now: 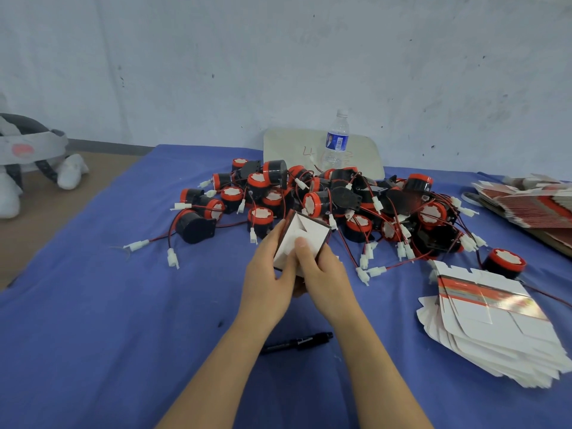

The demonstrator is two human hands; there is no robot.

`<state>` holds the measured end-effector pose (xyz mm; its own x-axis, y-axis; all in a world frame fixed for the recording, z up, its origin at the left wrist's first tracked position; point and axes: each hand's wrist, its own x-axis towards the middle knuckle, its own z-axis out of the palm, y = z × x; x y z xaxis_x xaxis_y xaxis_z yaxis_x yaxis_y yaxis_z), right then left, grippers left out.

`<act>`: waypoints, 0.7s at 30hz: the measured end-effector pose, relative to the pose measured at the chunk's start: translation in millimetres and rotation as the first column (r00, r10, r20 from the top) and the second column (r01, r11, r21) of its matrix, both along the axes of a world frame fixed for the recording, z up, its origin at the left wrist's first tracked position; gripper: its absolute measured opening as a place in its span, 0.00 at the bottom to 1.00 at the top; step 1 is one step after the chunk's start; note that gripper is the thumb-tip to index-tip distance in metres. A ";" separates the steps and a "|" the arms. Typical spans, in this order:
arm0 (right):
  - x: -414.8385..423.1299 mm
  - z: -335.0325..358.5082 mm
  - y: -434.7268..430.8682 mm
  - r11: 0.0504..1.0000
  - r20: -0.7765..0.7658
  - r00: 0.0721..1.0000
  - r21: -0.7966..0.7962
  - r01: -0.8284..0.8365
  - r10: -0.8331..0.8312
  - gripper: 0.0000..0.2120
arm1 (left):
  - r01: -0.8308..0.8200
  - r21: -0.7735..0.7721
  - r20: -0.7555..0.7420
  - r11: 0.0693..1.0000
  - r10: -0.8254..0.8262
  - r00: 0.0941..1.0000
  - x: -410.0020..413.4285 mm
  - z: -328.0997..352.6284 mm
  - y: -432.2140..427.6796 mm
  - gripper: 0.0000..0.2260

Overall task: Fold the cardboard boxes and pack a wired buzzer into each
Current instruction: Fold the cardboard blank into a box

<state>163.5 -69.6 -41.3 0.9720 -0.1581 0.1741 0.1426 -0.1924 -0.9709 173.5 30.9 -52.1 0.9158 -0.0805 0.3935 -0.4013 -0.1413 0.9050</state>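
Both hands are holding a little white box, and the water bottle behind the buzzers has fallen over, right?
Not quite. The water bottle has not fallen over: it stands upright behind the buzzers, as the head view shows. The left hand and right hand do hold the little white box.

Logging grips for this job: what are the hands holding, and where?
Both hold one part-folded box: left hand grips its left side, right hand its right side, thumb on the white flap.
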 end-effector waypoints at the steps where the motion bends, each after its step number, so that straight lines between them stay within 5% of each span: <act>1: 0.3 -0.5 0.8 1.000 -0.001 1.000 -0.002 -0.002 0.002 0.13 | -0.007 -0.003 0.000 1.000 0.007 1.000 -0.6 0.3 0.6 0.20; 7: 1.0 -3.0 4.2 0.999 0.011 0.999 -0.022 0.042 -0.042 0.08 | -0.061 -0.009 -0.008 0.998 0.061 0.998 -0.9 -0.8 -3.2 0.20; 16: 6.2 -9.4 6.7 0.992 0.005 0.994 -0.074 0.106 -0.106 0.13 | -0.100 -0.007 0.007 0.995 0.100 0.995 -1.0 -3.2 -4.5 0.20; 21: 4.4 -6.3 4.4 0.998 -0.075 0.996 0.045 0.052 -0.048 0.16 | -0.047 -0.065 -0.027 0.997 0.045 0.999 1.0 1.0 -2.5 0.17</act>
<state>167.9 -65.2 -47.6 0.9726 -0.2129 0.0933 0.0614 -0.1518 -0.9865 174.4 28.4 -51.2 0.9277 -0.0129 0.3731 -0.3725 -0.0992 0.9227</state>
